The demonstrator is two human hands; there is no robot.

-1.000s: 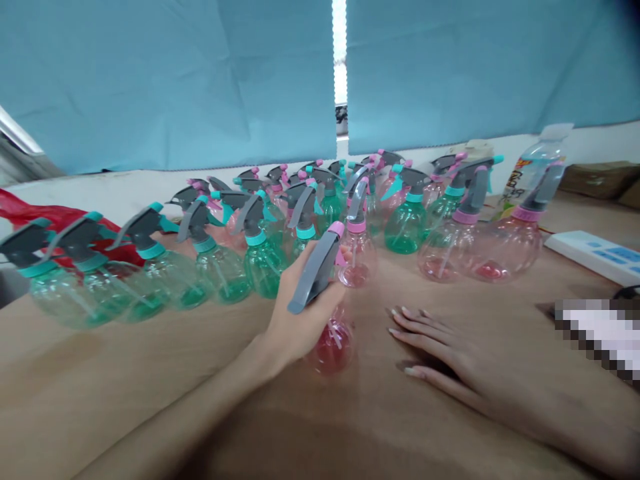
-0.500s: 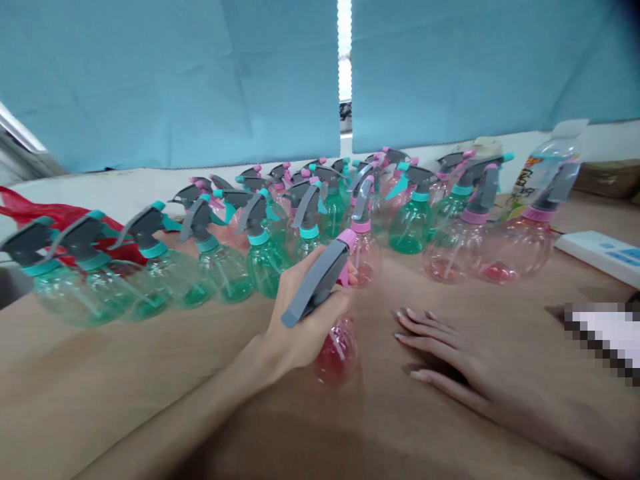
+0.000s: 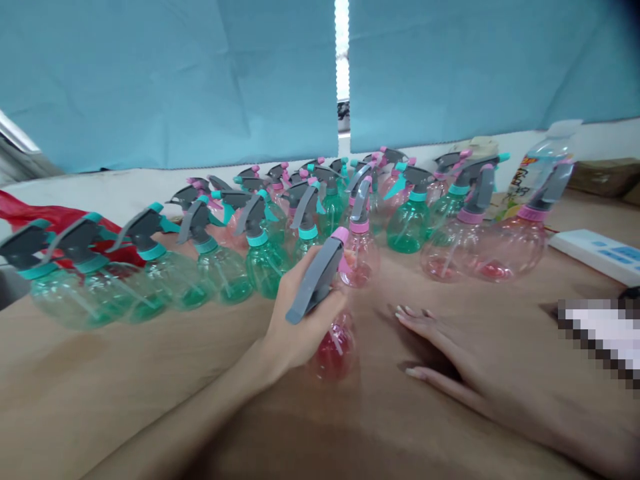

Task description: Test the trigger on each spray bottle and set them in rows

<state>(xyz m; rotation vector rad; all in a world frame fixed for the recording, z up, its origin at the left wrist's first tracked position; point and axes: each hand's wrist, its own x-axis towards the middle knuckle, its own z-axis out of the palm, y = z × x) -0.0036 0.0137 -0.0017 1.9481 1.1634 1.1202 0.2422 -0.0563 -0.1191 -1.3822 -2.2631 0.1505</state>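
Observation:
My left hand (image 3: 300, 320) is wrapped round the neck of a pink spray bottle (image 3: 334, 350) with a grey trigger head and pink nozzle. The bottle's clear pink bowl shows below my fingers, with a thin tube inside; my palm hides its collar. Just beyond it stands another pink spray bottle (image 3: 361, 257). My right hand (image 3: 445, 357) rests palm down on the wooden table (image 3: 380, 420), fingers stretched out and holding nothing. A green spray bottle (image 3: 267, 263) stands left of my left hand, in a row of similar ones.
Several green and pink spray bottles crowd the back, among them a green one (image 3: 409, 223) and a large pink one (image 3: 515, 247). At right are a labelled drink bottle (image 3: 530, 173), a white box (image 3: 600, 253) and a pixelated object (image 3: 600, 333). Red plastic (image 3: 55, 220) lies left.
The view has shifted very slightly. My left hand keeps its grip on the pink spray bottle in nearly the same place. The right hand's fingers have drawn a little closer together on the table.

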